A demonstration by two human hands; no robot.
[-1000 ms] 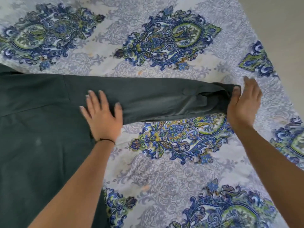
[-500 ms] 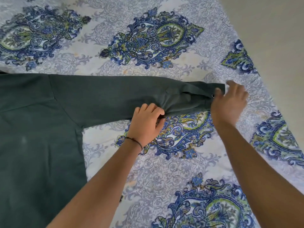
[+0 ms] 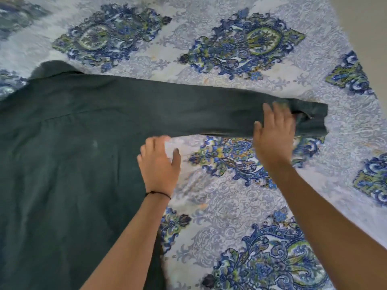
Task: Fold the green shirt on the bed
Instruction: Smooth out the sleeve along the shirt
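The dark green shirt (image 3: 62, 153) lies spread flat on the bed, its body filling the left side. One long sleeve (image 3: 199, 114) stretches out to the right, ending in a cuff (image 3: 314, 120). My right hand (image 3: 274, 132) lies flat on the sleeve just short of the cuff, fingers straight. My left hand (image 3: 160, 162) hovers with relaxed fingers at the sleeve's lower edge near the armpit, holding nothing. The frame is blurred by motion.
The bed (image 3: 230, 195) is covered by a white sheet with blue and green paisley medallions. Its right edge (image 3: 368, 84) runs diagonally at the upper right, with beige floor (image 3: 372, 21) beyond it.
My left hand let go of the sleeve's lower edge and drew back left toward the armpit, fingers now relaxed. My right hand slid from the cuff end onto the sleeve.
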